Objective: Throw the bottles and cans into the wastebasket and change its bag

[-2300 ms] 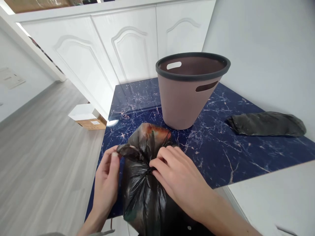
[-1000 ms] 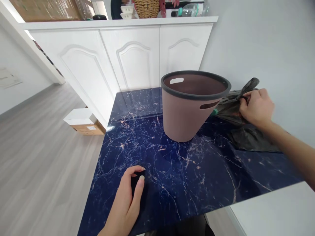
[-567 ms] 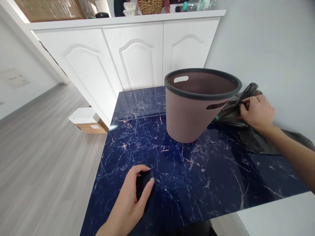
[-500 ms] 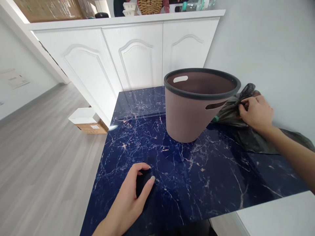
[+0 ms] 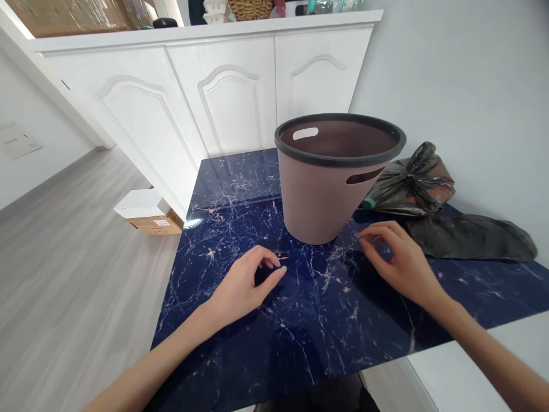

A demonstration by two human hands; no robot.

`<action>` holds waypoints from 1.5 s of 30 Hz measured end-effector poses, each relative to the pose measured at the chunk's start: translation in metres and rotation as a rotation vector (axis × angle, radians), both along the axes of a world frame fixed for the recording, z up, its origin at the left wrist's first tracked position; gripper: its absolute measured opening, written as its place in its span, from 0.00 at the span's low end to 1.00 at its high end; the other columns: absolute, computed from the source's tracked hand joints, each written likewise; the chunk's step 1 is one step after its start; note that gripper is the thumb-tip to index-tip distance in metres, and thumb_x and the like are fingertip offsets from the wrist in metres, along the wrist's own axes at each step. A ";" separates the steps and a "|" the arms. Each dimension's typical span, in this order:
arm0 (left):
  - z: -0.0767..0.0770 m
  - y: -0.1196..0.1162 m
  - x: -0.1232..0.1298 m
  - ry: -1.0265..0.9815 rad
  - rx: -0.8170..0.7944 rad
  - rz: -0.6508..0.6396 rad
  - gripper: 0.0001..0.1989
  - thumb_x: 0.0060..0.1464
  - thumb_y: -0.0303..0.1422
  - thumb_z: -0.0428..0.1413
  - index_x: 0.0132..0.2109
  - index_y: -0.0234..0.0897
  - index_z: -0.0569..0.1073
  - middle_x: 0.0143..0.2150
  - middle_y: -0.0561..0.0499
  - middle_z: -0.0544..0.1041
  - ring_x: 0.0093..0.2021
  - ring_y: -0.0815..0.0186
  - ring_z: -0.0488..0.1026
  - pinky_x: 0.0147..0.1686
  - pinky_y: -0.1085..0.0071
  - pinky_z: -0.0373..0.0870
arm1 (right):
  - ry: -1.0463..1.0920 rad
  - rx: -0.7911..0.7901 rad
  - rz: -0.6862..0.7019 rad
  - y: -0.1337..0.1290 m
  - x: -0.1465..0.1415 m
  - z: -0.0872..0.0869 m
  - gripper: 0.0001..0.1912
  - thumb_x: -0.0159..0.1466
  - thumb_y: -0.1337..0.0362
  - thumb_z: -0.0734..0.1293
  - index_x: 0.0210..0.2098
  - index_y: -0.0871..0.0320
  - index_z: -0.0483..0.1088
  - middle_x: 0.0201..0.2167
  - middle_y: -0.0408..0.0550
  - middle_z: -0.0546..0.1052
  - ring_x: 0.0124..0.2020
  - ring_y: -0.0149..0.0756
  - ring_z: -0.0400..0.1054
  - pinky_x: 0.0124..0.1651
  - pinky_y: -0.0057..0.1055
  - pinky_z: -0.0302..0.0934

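Note:
A mauve waste bin (image 5: pixel 317 194) with a dark grey rim and slotted handle holes stands upright on the dark blue marbled table (image 5: pixel 300 320). In front of its left side, my left hand (image 5: pixel 253 277) hovers over the table, fingers loosely curled and thumb a little apart, holding nothing. My right hand (image 5: pixel 397 260) is near the bin's lower right side, also empty, with thumb and fingertips close together. Beyond it lies a knotted black plastic bag (image 5: pixel 412 180) with things inside; a green cap shows at its left. A flat black bag (image 5: pixel 476 237) lies beside it.
White cabinets (image 5: pixel 231 97) border the table's far side, with a wicker basket (image 5: pixel 251 8) and bottles on top. A wall (image 5: pixel 450 74) rises on the right. Left of the table, a white-topped cardboard box (image 5: pixel 148 212) sits on the floor.
My right hand has let go of the knotted bag and come left and towards me. My left hand has moved forward and right. The view has shifted slightly.

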State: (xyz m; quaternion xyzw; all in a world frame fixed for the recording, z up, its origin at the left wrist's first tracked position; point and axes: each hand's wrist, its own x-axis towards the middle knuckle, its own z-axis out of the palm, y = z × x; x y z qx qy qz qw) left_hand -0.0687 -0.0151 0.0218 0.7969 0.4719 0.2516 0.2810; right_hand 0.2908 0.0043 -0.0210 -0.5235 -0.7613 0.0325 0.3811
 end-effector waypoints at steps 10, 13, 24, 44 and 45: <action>-0.033 0.035 -0.005 0.205 0.254 -0.082 0.14 0.62 0.26 0.51 0.31 0.41 0.54 0.24 0.60 0.62 0.22 0.71 0.56 0.27 0.71 0.52 | 0.036 -0.201 0.030 -0.040 -0.027 -0.026 0.09 0.77 0.59 0.63 0.52 0.50 0.74 0.54 0.53 0.75 0.55 0.48 0.73 0.58 0.46 0.69; -0.035 0.033 -0.009 0.217 0.263 -0.132 0.14 0.62 0.25 0.50 0.31 0.40 0.55 0.24 0.60 0.63 0.22 0.72 0.55 0.28 0.71 0.52 | 0.052 -0.221 -0.010 -0.040 -0.027 -0.024 0.09 0.77 0.58 0.63 0.51 0.49 0.74 0.54 0.53 0.75 0.51 0.46 0.75 0.51 0.43 0.71; -0.026 0.036 -0.010 0.247 0.273 -0.177 0.16 0.69 0.28 0.51 0.31 0.40 0.57 0.24 0.61 0.63 0.21 0.73 0.57 0.27 0.72 0.54 | 0.173 -0.254 -0.066 -0.039 -0.026 -0.022 0.08 0.78 0.58 0.64 0.49 0.51 0.75 0.51 0.51 0.77 0.46 0.42 0.75 0.50 0.39 0.71; -0.023 0.036 -0.009 0.255 0.257 -0.179 0.18 0.72 0.30 0.50 0.31 0.41 0.56 0.24 0.60 0.62 0.21 0.72 0.57 0.27 0.72 0.54 | 0.150 -0.276 -0.062 -0.039 -0.025 -0.021 0.09 0.77 0.58 0.63 0.49 0.50 0.75 0.52 0.53 0.77 0.51 0.47 0.75 0.54 0.45 0.71; -0.023 0.036 -0.010 0.255 0.257 -0.179 0.18 0.72 0.30 0.50 0.31 0.41 0.56 0.24 0.61 0.62 0.21 0.72 0.56 0.27 0.72 0.54 | 0.152 -0.273 -0.063 -0.039 -0.025 -0.022 0.09 0.77 0.58 0.63 0.49 0.50 0.75 0.52 0.53 0.77 0.51 0.47 0.75 0.54 0.45 0.71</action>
